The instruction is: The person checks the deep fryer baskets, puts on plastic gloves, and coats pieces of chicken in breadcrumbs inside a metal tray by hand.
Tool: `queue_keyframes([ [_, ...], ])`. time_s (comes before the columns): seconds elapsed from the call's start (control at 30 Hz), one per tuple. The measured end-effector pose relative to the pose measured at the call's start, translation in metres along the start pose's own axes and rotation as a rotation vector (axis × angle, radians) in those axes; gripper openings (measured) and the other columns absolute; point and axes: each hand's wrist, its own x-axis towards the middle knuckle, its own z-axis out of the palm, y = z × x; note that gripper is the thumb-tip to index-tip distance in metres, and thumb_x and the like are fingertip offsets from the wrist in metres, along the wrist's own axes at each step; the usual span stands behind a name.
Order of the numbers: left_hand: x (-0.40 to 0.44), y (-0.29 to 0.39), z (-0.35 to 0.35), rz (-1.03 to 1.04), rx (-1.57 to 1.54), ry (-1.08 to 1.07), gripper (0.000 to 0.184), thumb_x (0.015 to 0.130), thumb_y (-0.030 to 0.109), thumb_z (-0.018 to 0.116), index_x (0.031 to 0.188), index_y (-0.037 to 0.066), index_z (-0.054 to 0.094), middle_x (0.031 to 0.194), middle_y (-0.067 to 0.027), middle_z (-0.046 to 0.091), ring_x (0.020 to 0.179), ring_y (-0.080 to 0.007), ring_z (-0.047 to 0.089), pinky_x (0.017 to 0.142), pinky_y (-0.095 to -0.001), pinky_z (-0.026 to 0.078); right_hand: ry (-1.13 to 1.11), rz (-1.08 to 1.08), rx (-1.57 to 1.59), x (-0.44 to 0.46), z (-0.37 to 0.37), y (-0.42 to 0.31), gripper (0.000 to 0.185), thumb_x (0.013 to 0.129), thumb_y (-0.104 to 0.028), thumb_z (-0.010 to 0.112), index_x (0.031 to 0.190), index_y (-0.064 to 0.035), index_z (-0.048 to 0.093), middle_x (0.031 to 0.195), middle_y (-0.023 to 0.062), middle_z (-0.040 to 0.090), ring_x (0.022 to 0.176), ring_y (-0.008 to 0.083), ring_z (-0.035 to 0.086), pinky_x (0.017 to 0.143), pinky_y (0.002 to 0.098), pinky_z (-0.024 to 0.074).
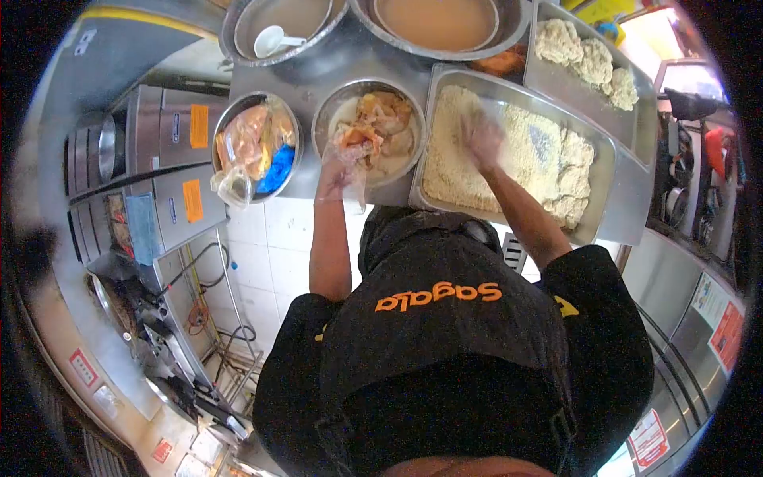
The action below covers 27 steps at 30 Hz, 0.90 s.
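Observation:
My left hand [337,170], in a loose clear plastic glove, is at the near rim of a metal bowl [319,119]. Its fingers are closed around an orange-tinted piece of raw chicken [362,139]. More raw chicken pieces [386,115] lie in pale liquid in that bowl. My right hand [483,141] is over the pale breading [449,163] in a deep metal tray [608,191], at its left part. Motion smears the right fingers, so their grip is unclear. Coated pieces [574,171] lie along the tray's right side.
A smaller bowl [298,151] at left holds raw meat, a clear bag and a blue plastic item [276,168]. Two large basins [520,48] of cloudy liquid stand behind, one with a white scoop [272,41]. Another tray [648,131] at back right holds coated pieces [596,63].

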Motion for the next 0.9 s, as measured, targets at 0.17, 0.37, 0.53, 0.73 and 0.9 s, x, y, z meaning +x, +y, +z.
queue_keyframes([
  [0.17,-0.019,0.021,0.027,-0.031,0.264,0.130,0.032,0.075,0.005,0.069,0.105,0.000,0.059,0.093,-0.0087,0.064,0.080,-0.0182,0.063,0.068,-0.0298,0.053,-0.071,0.070,0.014,-0.003,-0.012,-0.016,0.065,0.090,-0.052,0.036,0.128,0.0005,0.044,0.115,0.0237,0.052,0.108,0.0368,0.048,0.094,0.0498,0.0329],
  [0.37,-0.008,0.025,0.040,0.140,0.497,0.320,0.036,0.070,0.016,0.076,0.100,0.001,0.062,0.083,-0.0062,0.064,0.065,-0.0151,0.061,0.054,-0.0272,0.049,-0.030,0.067,-0.133,-0.004,-0.037,-0.035,0.070,0.088,-0.056,0.037,0.131,-0.0007,0.040,0.123,0.0254,0.048,0.112,0.0358,0.047,0.097,0.0448,0.0331],
  [0.53,0.002,0.005,0.012,0.093,0.309,0.171,0.044,0.069,0.011,0.075,0.109,0.002,0.057,0.082,-0.0044,0.064,0.067,-0.0150,0.061,0.059,-0.0275,0.050,0.157,0.110,-0.244,0.006,-0.010,-0.017,0.069,0.085,-0.057,0.044,0.127,-0.0031,0.047,0.119,0.0249,0.052,0.113,0.0327,0.049,0.094,0.0411,0.0380],
  [0.73,-0.011,0.026,0.001,0.238,0.738,0.195,0.047,0.069,0.014,0.075,0.110,0.001,0.056,0.089,-0.0117,0.066,0.075,-0.0240,0.064,0.066,-0.0299,0.050,-0.508,0.041,0.650,-0.022,-0.018,0.052,0.051,0.079,-0.039,0.065,0.111,0.0001,0.059,0.108,0.0142,0.062,0.098,0.0232,0.059,0.087,0.0347,0.0439],
  [0.9,-0.014,0.029,0.015,0.608,1.568,0.431,0.032,0.071,0.017,0.069,0.100,0.003,0.062,0.091,-0.0221,0.063,0.080,-0.0341,0.062,0.069,-0.0386,0.049,-0.697,-0.195,1.046,-0.032,-0.013,0.086,0.043,0.075,-0.030,0.069,0.105,0.0002,0.063,0.098,0.0093,0.065,0.091,0.0170,0.059,0.082,0.0296,0.0443],
])
